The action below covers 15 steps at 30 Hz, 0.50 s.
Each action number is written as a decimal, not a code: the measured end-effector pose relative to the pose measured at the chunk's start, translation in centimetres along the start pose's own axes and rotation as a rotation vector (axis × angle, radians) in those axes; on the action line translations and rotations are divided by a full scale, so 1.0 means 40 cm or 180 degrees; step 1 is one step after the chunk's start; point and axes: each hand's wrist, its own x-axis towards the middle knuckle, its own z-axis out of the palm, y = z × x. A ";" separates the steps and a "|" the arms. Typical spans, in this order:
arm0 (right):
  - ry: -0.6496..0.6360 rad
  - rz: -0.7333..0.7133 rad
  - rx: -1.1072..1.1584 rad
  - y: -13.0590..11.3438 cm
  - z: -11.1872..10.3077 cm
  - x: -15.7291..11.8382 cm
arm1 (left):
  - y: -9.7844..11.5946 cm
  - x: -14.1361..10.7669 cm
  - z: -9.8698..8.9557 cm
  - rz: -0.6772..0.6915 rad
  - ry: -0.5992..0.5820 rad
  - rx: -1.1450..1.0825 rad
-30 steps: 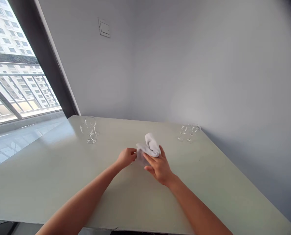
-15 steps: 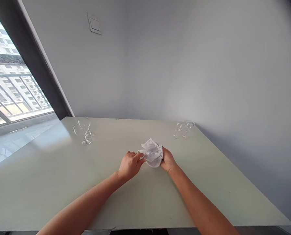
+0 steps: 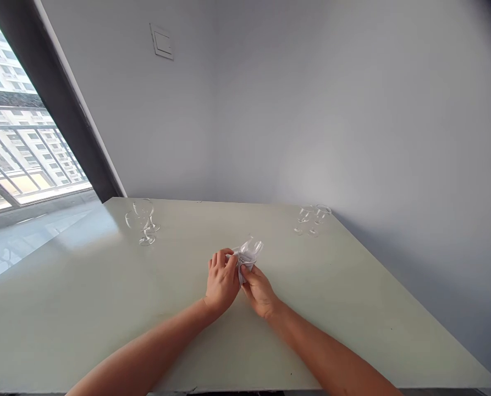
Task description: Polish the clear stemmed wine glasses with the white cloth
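Hands drew tog. on bunched cloth, clr glass.

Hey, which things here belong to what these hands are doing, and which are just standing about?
In hand:
- clear glass, partly in the cloth
- white cloth, bunched between left hand and right hand

Not being handled:
- stemmed glasses on the left
- glasses near the far right corner
- wall switch

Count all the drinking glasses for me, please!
5: two stemmed glasses stand far left on the table, two far right, and one glass, partly hidden, in a white cloth between the left hand and right hand.
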 end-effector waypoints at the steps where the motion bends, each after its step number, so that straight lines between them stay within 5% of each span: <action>1: -0.0007 0.0037 -0.0040 -0.005 -0.005 0.002 | 0.003 0.001 -0.006 0.0025 -0.0019 -0.0155; 4: 0.0046 0.0170 -0.0099 -0.033 -0.025 0.009 | 0.004 0.012 -0.024 0.0019 -0.0349 -0.1137; 7: 0.0020 0.0384 -0.0071 -0.055 -0.039 0.009 | -0.010 0.030 -0.033 -0.0632 -0.0803 -0.2588; 10: -0.0295 0.0557 -0.0119 -0.057 -0.045 0.001 | -0.026 0.040 -0.037 -0.1324 -0.1211 -0.3761; 15: -0.0900 0.0836 -0.0222 -0.053 -0.056 -0.009 | -0.028 0.041 -0.048 -0.1472 -0.1941 -0.4778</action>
